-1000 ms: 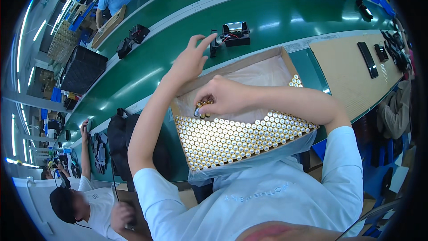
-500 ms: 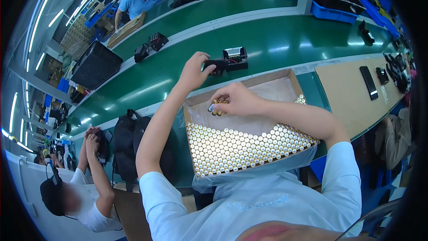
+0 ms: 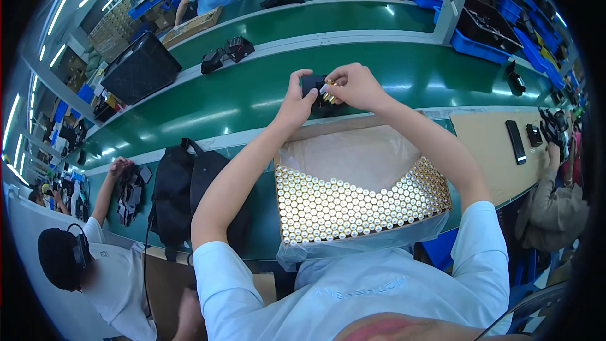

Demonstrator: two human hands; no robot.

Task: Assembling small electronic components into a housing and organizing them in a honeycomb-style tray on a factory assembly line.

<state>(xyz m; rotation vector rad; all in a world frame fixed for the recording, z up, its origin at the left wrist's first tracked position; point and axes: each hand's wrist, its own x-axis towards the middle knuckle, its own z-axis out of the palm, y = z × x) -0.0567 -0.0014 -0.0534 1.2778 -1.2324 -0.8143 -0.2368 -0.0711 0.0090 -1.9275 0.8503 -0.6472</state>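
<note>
My left hand (image 3: 298,98) is closed around a black plastic case (image 3: 312,82) over the green bench, just beyond the carton. My right hand (image 3: 358,86) pinches several gold-coloured cylindrical batteries (image 3: 329,93) against the case's right side. Fingers hide much of the case, so its inside cannot be made out. Below my hands, an open cardboard carton (image 3: 350,142) with a clear plastic liner holds rows of upright batteries (image 3: 334,208). They fill its near part and rise along the right side; bare lining shows at the far part.
A black bag (image 3: 173,189) lies left of my left arm. Black devices (image 3: 237,49) sit on the far ledge, near a large black box (image 3: 142,69). On the right is a cardboard sheet (image 3: 483,145) with a black slab (image 3: 516,142). Co-workers sit left, right and across.
My right hand has moved from above the carton, with the batteries, up to the black case. My left hand has shifted right in the picture, and the whole view has tilted slightly.
</note>
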